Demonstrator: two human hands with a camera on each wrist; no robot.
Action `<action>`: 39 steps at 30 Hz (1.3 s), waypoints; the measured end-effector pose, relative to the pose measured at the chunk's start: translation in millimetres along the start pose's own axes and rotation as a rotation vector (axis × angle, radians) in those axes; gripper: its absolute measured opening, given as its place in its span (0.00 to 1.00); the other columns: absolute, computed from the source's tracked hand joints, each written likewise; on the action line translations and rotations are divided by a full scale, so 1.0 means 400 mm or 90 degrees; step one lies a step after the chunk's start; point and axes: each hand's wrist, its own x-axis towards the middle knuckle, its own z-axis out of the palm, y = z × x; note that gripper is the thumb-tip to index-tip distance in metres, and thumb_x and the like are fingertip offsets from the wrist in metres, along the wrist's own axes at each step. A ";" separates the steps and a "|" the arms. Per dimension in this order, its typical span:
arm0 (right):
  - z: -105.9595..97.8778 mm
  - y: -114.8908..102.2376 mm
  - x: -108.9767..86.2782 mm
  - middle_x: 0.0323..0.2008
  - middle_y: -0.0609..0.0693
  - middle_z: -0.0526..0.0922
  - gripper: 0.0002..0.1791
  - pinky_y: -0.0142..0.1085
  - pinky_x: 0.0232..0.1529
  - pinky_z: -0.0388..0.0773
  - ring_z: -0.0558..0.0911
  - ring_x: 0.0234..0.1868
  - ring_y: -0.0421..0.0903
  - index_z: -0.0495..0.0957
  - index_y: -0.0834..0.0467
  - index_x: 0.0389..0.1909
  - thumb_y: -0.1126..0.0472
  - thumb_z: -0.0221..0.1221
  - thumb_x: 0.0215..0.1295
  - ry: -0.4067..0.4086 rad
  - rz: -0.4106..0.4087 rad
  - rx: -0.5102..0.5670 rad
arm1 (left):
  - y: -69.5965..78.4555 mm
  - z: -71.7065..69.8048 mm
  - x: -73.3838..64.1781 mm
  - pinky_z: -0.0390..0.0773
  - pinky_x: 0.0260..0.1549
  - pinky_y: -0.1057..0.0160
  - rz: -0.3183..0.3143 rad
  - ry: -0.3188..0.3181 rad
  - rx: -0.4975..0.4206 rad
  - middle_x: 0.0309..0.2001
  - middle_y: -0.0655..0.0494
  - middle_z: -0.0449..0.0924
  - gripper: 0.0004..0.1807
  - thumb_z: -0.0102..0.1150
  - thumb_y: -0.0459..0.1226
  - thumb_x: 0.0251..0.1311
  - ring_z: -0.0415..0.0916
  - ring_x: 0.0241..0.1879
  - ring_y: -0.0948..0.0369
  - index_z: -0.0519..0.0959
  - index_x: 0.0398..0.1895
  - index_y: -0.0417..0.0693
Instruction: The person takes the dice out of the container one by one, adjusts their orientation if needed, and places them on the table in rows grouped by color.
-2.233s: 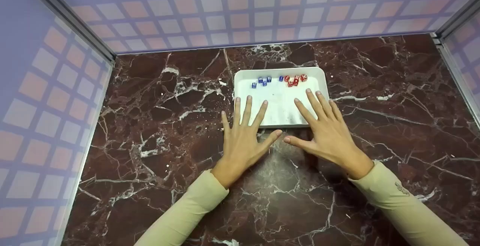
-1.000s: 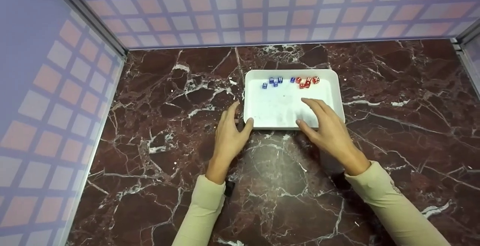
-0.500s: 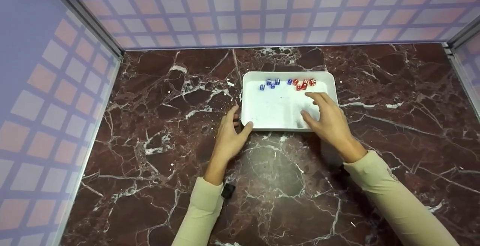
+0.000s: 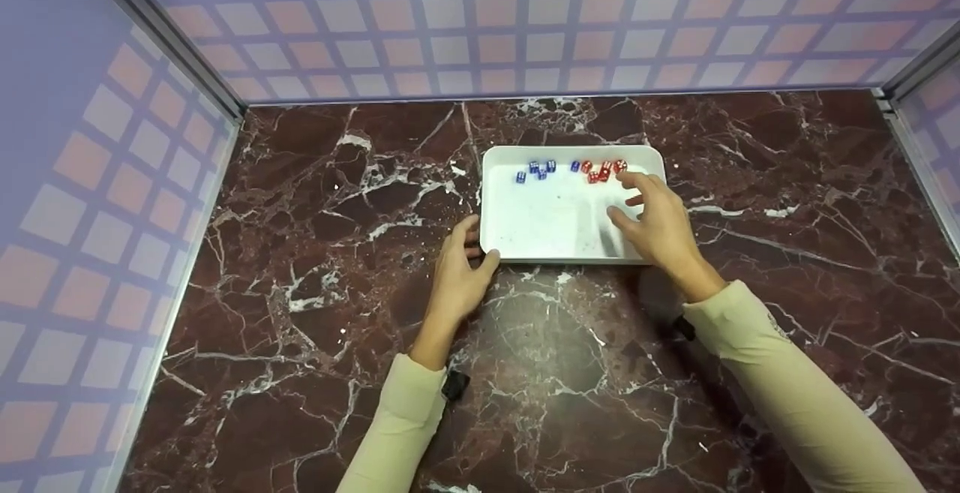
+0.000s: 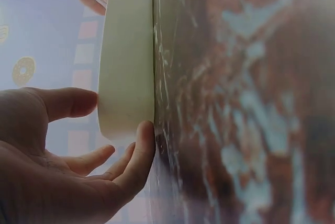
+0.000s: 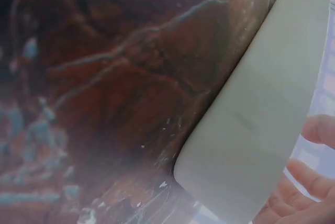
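Observation:
A shallow white tray (image 4: 536,241) lies on the marbled table. Along its far side are several small dice: blue dice (image 4: 534,167) towards the left, red dice (image 4: 604,172) towards the right, with one blue die (image 4: 575,166) beside the reds. My left hand (image 4: 459,275) holds the tray's near left corner; in the left wrist view the thumb touches its rim and the bent fingers lie along the wall. Over the tray's right part is my right hand (image 4: 660,223), thumb and forefinger apart, fingertips close to the rightmost red die. Nothing shows between them.
Dark red table (image 4: 360,290) with white veins surrounds the tray. Patterned panels (image 4: 495,20) close off the back and both sides. White specks (image 4: 457,169) lie left of the tray. A small black device (image 4: 455,385) sits at the left wrist.
From spread flat at the tray's front, my left hand moved to its near left corner. My right hand bent its fingers and moved forward towards the red dice. The dice stay in place.

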 end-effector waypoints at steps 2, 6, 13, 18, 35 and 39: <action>0.001 0.003 0.009 0.57 0.69 0.82 0.27 0.57 0.50 0.88 0.86 0.51 0.67 0.77 0.69 0.66 0.68 0.67 0.66 -0.001 0.013 0.016 | 0.000 0.001 -0.001 0.83 0.60 0.45 0.003 -0.001 -0.003 0.62 0.34 0.75 0.33 0.62 0.31 0.68 0.80 0.56 0.41 0.67 0.76 0.39; 0.008 0.012 0.029 0.57 0.71 0.82 0.27 0.58 0.54 0.87 0.86 0.51 0.68 0.76 0.69 0.66 0.68 0.66 0.67 -0.008 0.043 0.045 | 0.003 0.004 0.000 0.83 0.59 0.46 -0.003 -0.006 0.005 0.62 0.34 0.76 0.33 0.61 0.30 0.70 0.80 0.56 0.42 0.67 0.77 0.40; 0.017 0.025 0.057 0.59 0.71 0.80 0.30 0.58 0.60 0.84 0.85 0.55 0.68 0.72 0.68 0.70 0.65 0.65 0.70 -0.057 0.116 0.055 | 0.012 0.005 0.004 0.83 0.57 0.44 0.006 -0.012 0.019 0.61 0.34 0.78 0.35 0.58 0.29 0.71 0.80 0.56 0.43 0.61 0.80 0.39; 0.027 0.020 0.068 0.59 0.71 0.80 0.34 0.57 0.63 0.81 0.83 0.58 0.67 0.68 0.68 0.73 0.63 0.65 0.69 -0.098 0.145 0.024 | 0.009 0.007 -0.001 0.75 0.68 0.42 0.015 -0.026 0.031 0.71 0.31 0.71 0.40 0.56 0.29 0.72 0.73 0.66 0.41 0.54 0.84 0.38; 0.037 -0.022 0.107 0.56 0.69 0.78 0.37 0.60 0.65 0.75 0.77 0.57 0.68 0.60 0.65 0.75 0.64 0.62 0.68 -0.154 0.196 -0.084 | 0.013 0.010 -0.008 0.57 0.82 0.42 0.009 -0.037 0.061 0.79 0.31 0.60 0.36 0.54 0.31 0.73 0.58 0.79 0.38 0.58 0.81 0.31; 0.036 -0.025 0.108 0.57 0.70 0.78 0.33 0.63 0.67 0.73 0.77 0.60 0.72 0.61 0.64 0.73 0.64 0.59 0.70 -0.141 0.185 -0.124 | 0.014 0.014 -0.009 0.57 0.82 0.42 0.019 -0.040 0.044 0.78 0.31 0.61 0.35 0.54 0.31 0.73 0.59 0.78 0.38 0.59 0.81 0.32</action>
